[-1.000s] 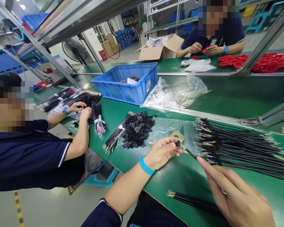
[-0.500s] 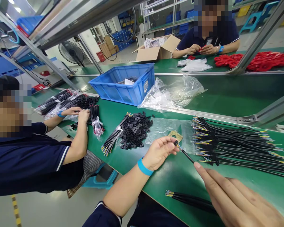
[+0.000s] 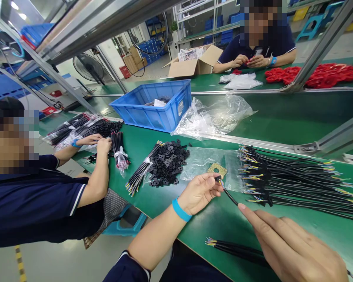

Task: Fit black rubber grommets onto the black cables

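Right hand point(image 3: 294, 246) is creeping slightly leftward since 0.5 s ago, while the left hand point(image 3: 200, 192) is hardly moving. Left fingertips point(image 3: 211, 181) are pinching a small black part point(image 3: 217, 178) at the stripped end of the black cable point(image 3: 230, 196), which is spanning the 2 hands above the near green bench point(image 3: 223, 223). Right fingers point(image 3: 253, 214) are lying stretched and close together with their tips on the cable; the thumb is hidden, so I cannot tell the grip.

Holding the cable close behind its end, I judge, is keeping the loose wires straight at the part.

At far left, a blue crate point(image 3: 164, 113) is holding dark cables and a white slip. Beyond it, a cardboard box point(image 3: 191, 67) is holding pale bagged goods.
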Available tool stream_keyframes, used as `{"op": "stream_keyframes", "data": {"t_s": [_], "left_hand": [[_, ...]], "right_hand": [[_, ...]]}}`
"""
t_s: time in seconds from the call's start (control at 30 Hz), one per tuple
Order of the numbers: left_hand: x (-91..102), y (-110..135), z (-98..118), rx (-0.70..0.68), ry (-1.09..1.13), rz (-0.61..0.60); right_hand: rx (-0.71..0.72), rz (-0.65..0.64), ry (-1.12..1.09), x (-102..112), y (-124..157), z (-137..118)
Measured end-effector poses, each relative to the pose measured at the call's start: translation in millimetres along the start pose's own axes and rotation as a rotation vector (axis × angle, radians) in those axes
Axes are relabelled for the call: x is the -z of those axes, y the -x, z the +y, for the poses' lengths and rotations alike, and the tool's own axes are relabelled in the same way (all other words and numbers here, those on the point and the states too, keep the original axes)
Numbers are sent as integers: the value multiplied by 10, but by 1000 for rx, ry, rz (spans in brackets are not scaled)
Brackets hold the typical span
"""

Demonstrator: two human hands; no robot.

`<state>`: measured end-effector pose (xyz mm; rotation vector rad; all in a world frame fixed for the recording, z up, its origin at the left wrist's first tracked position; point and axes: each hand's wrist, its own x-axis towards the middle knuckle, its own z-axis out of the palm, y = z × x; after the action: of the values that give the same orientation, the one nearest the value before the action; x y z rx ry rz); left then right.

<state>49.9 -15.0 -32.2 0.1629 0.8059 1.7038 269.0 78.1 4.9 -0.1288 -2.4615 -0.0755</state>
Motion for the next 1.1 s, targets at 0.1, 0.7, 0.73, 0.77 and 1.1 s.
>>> {"op": "stream_keyframes", "data": {"t_s": [0.1, 0.7, 0.73, 0.77, 1.1], "left_hand": [[21, -3, -3, -1, 0, -16], [13, 34, 28, 50, -9, -127], [17, 36, 26, 48, -12, -126], [21, 37, 22, 44, -17, -123], [-35, 44, 11, -6, -52, -73]], "right_hand": [[-22, 62, -33, 6, -40, 8], [-393, 88, -478, -18, -159, 111], [-390, 85, -475, -19, -159, 105], [-383, 82, -466, -20, -162, 96], [-254, 105, -224, -71, -105, 14]]}}
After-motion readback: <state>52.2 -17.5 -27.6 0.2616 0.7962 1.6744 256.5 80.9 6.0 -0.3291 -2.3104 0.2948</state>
